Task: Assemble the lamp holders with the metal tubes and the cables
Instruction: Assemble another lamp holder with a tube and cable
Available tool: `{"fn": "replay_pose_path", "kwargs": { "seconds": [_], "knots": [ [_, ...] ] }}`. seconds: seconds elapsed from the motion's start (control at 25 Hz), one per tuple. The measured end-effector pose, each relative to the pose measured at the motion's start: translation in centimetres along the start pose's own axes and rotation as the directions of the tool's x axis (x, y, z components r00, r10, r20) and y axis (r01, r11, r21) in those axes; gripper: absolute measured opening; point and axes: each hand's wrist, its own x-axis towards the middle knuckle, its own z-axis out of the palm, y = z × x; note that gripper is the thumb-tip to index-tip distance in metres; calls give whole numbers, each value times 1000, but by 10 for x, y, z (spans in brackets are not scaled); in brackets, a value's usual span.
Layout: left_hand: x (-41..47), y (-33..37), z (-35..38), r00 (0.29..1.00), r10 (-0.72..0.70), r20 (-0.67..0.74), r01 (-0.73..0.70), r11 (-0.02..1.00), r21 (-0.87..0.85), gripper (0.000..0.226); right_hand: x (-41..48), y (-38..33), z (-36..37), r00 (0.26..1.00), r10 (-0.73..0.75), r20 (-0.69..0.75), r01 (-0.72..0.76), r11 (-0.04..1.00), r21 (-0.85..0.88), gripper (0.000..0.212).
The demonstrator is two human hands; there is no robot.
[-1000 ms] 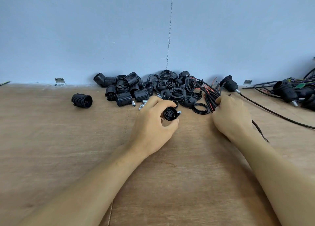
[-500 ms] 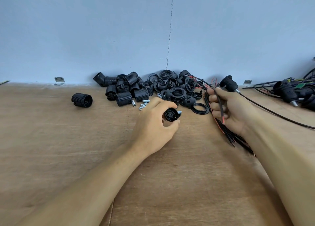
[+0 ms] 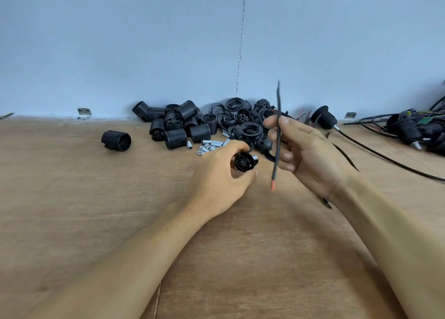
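Gripping a black lamp holder base (image 3: 244, 162) between thumb and curled fingers, the left hand (image 3: 216, 181) sits just in front of the heap of lamp holder parts (image 3: 183, 126) that lies against the wall on the wooden desk (image 3: 72, 198). A short metal tube (image 3: 255, 157) juts from the base's right side. The right hand (image 3: 313, 155), also in front of the heap, pinches a black cable (image 3: 278, 130) that stands nearly upright, red tip down. Loose metal tubes and nuts (image 3: 212, 144) lie at the heap's front edge. A lone threaded sleeve (image 3: 116, 140) lies well left of the heap. An assembled holder (image 3: 323, 118) lies just right of the heap, and a tangle of cabled holders (image 3: 414, 130) farther right.
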Motion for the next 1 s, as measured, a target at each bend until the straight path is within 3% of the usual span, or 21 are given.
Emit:
{"fn": "replay_pose_path", "kwargs": {
  "seconds": [0.32, 0.76, 0.88, 1.0],
  "knots": [
    [0, -1, 0, 999, -24, 30, 22, 998, 64, 24, -1, -3, 1, 992, -127, -26, 125, 989, -74, 25],
    [1, -5, 3, 999, -46, 14, 44, 992, 120, 27, 3, 7, -5, 985, -87, -148, 74, 993, -92, 28],
    [2, -7, 3, 998, -69, -11, 69, 991, 112, 27, 6, 7, -7, 985, -10, -175, 18, 999, 46, 32],
    [2, -9, 3, 996, -89, -25, 91, 992, 86, 30, 7, 5, -9, 994, 29, -107, -6, 978, 211, 33]
  ]
}}
